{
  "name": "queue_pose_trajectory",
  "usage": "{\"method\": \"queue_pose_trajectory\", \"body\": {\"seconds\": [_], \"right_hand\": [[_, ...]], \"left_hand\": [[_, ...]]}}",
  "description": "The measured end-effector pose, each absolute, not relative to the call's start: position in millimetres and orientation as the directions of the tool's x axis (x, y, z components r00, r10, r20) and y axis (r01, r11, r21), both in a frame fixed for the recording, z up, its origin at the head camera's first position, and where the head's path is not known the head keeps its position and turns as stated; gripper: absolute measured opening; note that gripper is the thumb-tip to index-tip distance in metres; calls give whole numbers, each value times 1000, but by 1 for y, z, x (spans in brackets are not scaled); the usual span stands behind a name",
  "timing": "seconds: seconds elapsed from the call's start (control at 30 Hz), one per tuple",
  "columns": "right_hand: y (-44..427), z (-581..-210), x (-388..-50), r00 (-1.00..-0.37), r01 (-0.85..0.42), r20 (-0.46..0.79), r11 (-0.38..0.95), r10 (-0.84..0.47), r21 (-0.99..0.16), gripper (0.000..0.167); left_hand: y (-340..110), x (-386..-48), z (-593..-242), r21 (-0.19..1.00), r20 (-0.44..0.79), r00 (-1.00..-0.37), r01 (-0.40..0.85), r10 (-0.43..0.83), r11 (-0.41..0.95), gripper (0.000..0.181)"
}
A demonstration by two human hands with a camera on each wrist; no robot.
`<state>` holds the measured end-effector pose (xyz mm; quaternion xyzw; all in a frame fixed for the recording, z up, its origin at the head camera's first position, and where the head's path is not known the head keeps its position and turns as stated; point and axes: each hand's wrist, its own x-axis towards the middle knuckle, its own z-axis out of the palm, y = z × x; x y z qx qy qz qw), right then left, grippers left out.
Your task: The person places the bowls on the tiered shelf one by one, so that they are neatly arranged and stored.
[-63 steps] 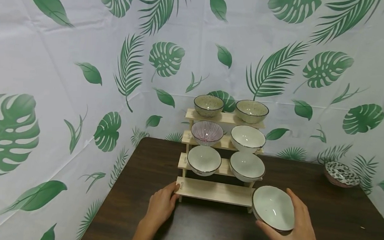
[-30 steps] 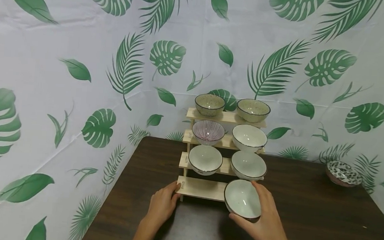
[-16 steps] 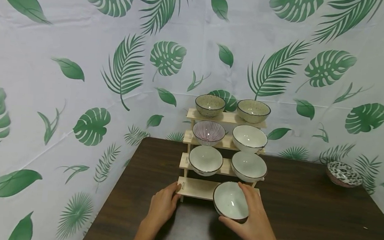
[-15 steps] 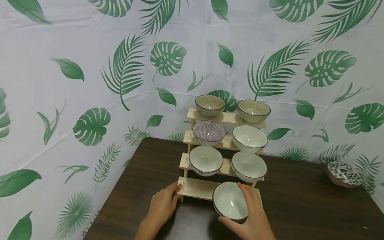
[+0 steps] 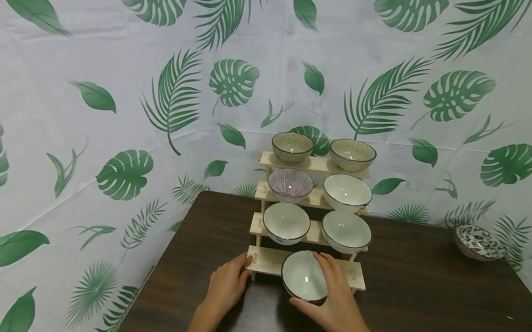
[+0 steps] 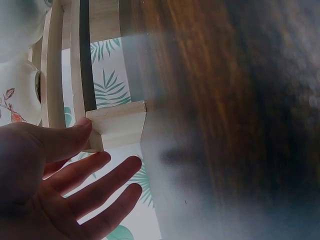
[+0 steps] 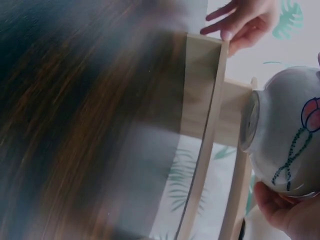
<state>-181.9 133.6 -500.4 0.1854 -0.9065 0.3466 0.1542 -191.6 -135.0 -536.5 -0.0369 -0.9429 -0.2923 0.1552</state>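
Observation:
My right hand (image 5: 337, 307) grips a white bowl (image 5: 303, 275) by its rim and side, in front of the bottom step of a wooden tiered stand (image 5: 268, 261). In the right wrist view the bowl (image 7: 287, 135) shows a painted flower on its outside and a foot ring. Whether its foot touches the step I cannot tell. My left hand (image 5: 226, 286) pinches the left end of that bottom step. Seen from the left wrist, its thumb (image 6: 70, 137) lies on the step's corner while the other fingers spread below.
Bowls stand in pairs on the upper steps: speckled green bowls (image 5: 292, 146) on top, a purple-striped bowl (image 5: 290, 184) beside a white bowl (image 5: 347, 191), then two more white bowls (image 5: 286, 223). A black-patterned bowl (image 5: 479, 241) sits at the dark table's right rear. Leaf-print cloth hangs behind.
My right hand has carried the white bowl leftward, from right of the stand to the front of the bottom step's middle. The left hand has kept its place on the step's end.

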Motion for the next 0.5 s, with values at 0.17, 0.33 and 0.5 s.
{"method": "queue_pose_trajectory", "body": {"seconds": [0.17, 0.33, 0.5], "right_hand": [[127, -503, -185, -882, -451, 406, 678, -239, -580, 105], [120, -507, -187, -891, -438, 388, 674, -237, -595, 105], [110, -510, -191, -889, -446, 387, 660, -247, -605, 104]], "left_hand": [[-135, -192, -537, 540, 317, -948, 158, -26, 827, 37], [-136, -192, -538, 535, 324, -946, 160, -27, 830, 36], [-135, -193, -538, 534, 328, -944, 160, -29, 830, 35]]}}
